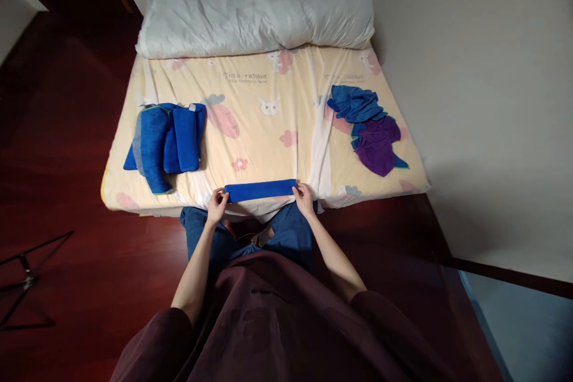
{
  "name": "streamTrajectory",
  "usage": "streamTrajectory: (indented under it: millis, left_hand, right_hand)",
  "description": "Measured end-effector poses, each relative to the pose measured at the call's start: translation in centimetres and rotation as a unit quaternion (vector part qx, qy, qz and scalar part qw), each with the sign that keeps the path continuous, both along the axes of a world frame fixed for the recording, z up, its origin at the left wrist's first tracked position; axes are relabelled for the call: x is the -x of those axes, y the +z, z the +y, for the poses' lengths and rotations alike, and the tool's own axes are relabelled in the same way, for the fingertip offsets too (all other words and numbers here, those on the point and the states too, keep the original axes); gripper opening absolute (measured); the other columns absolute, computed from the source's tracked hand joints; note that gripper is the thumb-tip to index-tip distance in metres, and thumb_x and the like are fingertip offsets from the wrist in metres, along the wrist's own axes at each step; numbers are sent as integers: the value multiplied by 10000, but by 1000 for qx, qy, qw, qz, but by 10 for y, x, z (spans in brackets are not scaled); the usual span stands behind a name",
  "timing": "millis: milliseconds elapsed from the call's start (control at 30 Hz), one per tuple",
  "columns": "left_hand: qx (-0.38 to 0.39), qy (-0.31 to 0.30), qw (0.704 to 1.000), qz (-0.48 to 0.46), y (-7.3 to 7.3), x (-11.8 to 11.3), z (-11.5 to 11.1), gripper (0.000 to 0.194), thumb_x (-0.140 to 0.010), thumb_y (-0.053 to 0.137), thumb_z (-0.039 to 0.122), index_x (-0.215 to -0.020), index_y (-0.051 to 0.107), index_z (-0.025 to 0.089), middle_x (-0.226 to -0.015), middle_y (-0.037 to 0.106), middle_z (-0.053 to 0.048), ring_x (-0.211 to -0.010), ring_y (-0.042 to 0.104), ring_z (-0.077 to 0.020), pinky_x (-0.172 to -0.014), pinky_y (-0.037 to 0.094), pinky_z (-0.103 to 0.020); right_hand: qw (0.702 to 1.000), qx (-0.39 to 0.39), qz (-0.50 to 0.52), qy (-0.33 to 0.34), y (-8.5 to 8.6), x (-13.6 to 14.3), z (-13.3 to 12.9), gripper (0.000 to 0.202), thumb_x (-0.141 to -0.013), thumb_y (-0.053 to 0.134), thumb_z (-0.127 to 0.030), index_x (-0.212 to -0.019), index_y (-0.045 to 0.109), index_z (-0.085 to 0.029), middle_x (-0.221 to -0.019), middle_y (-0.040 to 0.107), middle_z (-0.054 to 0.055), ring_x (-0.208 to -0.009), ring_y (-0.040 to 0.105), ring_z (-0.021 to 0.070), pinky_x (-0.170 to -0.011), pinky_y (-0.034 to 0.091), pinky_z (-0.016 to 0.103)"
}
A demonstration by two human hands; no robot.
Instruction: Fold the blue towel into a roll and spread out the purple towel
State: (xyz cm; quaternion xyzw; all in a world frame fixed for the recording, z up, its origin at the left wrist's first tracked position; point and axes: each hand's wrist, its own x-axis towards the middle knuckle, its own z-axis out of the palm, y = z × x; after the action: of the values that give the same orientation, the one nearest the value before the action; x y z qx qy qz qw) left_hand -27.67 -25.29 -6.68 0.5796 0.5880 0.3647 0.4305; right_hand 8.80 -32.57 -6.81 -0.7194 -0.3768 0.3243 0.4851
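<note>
1. The left hand [217, 204] sits at the left end of a folded blue cloth [261, 189]. Its fingers [220, 194] are curled in and pinched on that end of the cloth.
2. The right hand [304, 199] sits at the right end of the same cloth. Its fingers [298, 190] are bent and closed on that end, thumb side toward the cloth.
3. The folded blue cloth is a long narrow strip lying flat across the near edge of the bed [268, 131], stretched straight between the two hands, just in front of the person's knees.
4. To the left on the bed, well apart from the strip, lies a stack of folded blue cloths [168, 140], set side by side and partly overlapping.
5. To the right on the bed, also well apart, lies a loose heap of unfolded cloths [369, 128], blue ones on top toward the far side and a purple one nearer.
6. The bed has a pale yellow sheet printed with rabbits and carrots; a white pillow [255, 0] lies across its far end.
7. A dark red wooden floor [58, 149] surrounds the bed on the left.
</note>
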Motion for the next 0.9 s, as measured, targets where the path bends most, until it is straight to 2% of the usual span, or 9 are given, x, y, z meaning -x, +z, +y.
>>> streamTrajectory:
  millis: [100, 167, 233, 367, 433, 533, 700, 833, 900]
  left_hand:
    - [-15, 3, 998, 57, 5, -3, -3, 495, -922, 558, 589, -1215, 576, 191, -907, 677, -57, -877, 671, -227, -881, 552, -393]
    - [-67, 11, 992, 102, 11, -7, -7, 511, -938, 556, 554, -1283, 566, 177, -1127, 674, -136, -1069, 658, -281, -996, 526, -459]
    - [-140, -2, 980, 143, 19, -13, -12, 527, -972, 531, 492, -1382, 526, 160, -1375, 578, -194, -1311, 549, -317, -1140, 434, -502]
    - [-204, -131, 947, 209, 33, -28, -22, 556, -1032, 439, 379, -1552, 403, 187, -1644, 350, -145, -1553, 275, -295, -1278, 243, -512]
    - [-194, -179, 936, 234, 35, -35, -25, 598, -1033, 435, 379, -1594, 352, 191, -1681, 289, -126, -1579, 206, -295, -1292, 194, -528]
    - [-172, -195, 932, 251, 33, -40, -26, 665, -1020, 453, 401, -1626, 294, 178, -1693, 251, -132, -1584, 182, -305, -1296, 148, -554]
    - [-157, -188, 935, 256, 24, -37, -25, 714, -1001, 473, 417, -1641, 259, 185, -1696, 242, -120, -1584, 181, -305, -1301, 110, -551]
    - [-169, -179, 936, 251, 23, -36, -26, 691, -1010, 460, 435, -1629, 289, 179, -1687, 272, -122, -1578, 211, -305, -1304, 101, -540]
    - [-168, -173, 939, 247, 26, -36, -22, 652, -1015, 456, 440, -1604, 348, 182, -1654, 346, -134, -1558, 264, -322, -1298, 111, -556]
  right_hand:
    - [995, 2, -99, 3, 9, 5, -3, 437, -923, 589, -512, -1183, 659, -167, -1111, 712, 145, -1052, 665, 256, -1007, 542, 443]
    - [981, -10, -196, 15, 19, 11, -5, 437, -977, 511, -437, -1301, 635, -170, -1310, 651, 168, -1246, 588, 280, -1130, 449, 484]
    - [961, -13, -272, 56, 30, 20, -7, 471, -1020, 433, -371, -1431, 571, -189, -1516, 524, 152, -1434, 444, 294, -1214, 339, 515]
    - [922, -21, -335, 192, 43, 37, -4, 516, -1064, 355, -321, -1562, 449, -221, -1676, 333, 90, -1578, 233, 262, -1276, 220, 520]
    - [908, -31, -344, 239, 41, 42, -1, 529, -1070, 361, -324, -1584, 416, -216, -1690, 304, 81, -1595, 188, 240, -1300, 165, 509]
    - [901, -22, -343, 264, 32, 42, -1, 550, -1066, 383, -334, -1606, 378, -227, -1690, 304, 67, -1599, 183, 227, -1314, 117, 507]
    - [909, -4, -338, 243, 18, 25, -8, 583, -1059, 398, -351, -1626, 327, -240, -1697, 283, 64, -1596, 195, 226, -1312, 112, 512]
    - [917, 2, -331, 224, 18, 16, -14, 594, -1055, 399, -375, -1623, 330, -211, -1693, 293, 89, -1601, 173, 247, -1306, 122, 525]
    - [926, -1, -321, 196, 20, 18, -20, 586, -1051, 400, -389, -1603, 363, -198, -1687, 306, 107, -1603, 156, 263, -1298, 139, 541]
